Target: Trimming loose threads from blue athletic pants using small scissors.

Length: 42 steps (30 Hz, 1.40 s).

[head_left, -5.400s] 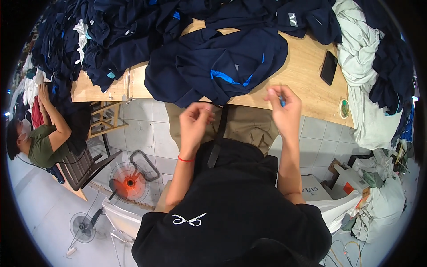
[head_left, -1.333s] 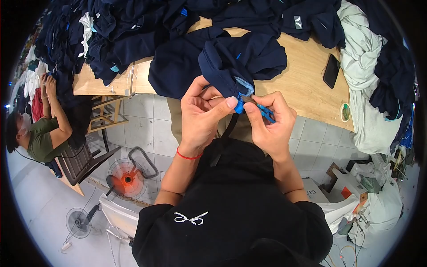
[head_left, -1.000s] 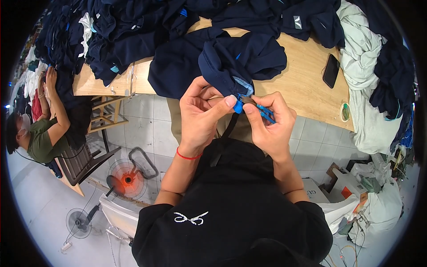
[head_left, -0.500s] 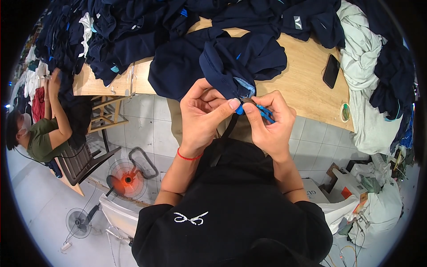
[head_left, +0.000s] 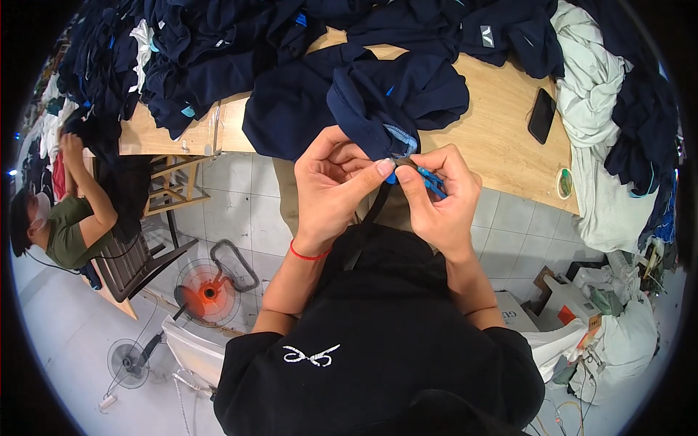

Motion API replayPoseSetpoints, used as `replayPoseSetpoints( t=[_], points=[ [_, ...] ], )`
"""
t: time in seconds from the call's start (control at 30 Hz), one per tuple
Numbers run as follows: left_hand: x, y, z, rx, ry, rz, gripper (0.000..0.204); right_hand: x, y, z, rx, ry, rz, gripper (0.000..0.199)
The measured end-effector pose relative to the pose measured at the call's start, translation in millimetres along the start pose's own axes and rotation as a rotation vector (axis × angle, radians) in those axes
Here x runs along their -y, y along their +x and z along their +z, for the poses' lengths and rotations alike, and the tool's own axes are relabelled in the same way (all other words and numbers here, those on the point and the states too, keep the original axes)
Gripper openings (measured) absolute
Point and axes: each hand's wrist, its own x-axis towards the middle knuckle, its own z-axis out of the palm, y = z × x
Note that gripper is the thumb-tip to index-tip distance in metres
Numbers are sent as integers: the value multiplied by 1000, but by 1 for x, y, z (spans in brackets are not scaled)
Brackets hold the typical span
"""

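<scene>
A dark navy garment [head_left: 298,105] lies across the near edge of the table, its hemmed end with light blue stitching raised toward me. My left hand [head_left: 331,189] is closed on that end, thumb and fingertips pinching the fabric. Closed in my right hand [head_left: 445,207] are small blue-handled thread snips [head_left: 434,183]. Their metal part meets the cloth beside my left thumb. My fingertips partly cover the snips, so whether the blades are apart cannot be seen.
More navy garments [head_left: 196,58] are heaped along the back and left of the wooden table [head_left: 502,156]. A phone [head_left: 542,116] and pale grey cloth [head_left: 592,80] lie right. A seated co-worker [head_left: 76,229] handles cloth at left. A fan [head_left: 207,293] stands on the floor.
My hands and the garment have hardly moved; the right hand has shifted very slightly. At left, the co-worker's raised hands have come down and to the left.
</scene>
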Motion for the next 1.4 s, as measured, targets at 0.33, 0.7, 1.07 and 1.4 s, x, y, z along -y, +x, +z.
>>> replayPoseSetpoints(
  t=[0.33,0.7,1.07,1.4],
  points=[
    [2,0,0,-26,-44,-31,43,-6,-2,0,-26,56,31,24],
    [-1,0,0,-9,56,6,42,12,13,1,13,158,57,23],
    [3,0,-7,-49,-70,-54,45,-6,17,-20,-101,-25,166,11],
    [-3,1,-1,-28,-113,-105,44,-4,1,-7,19,61,67,24]
  ],
)
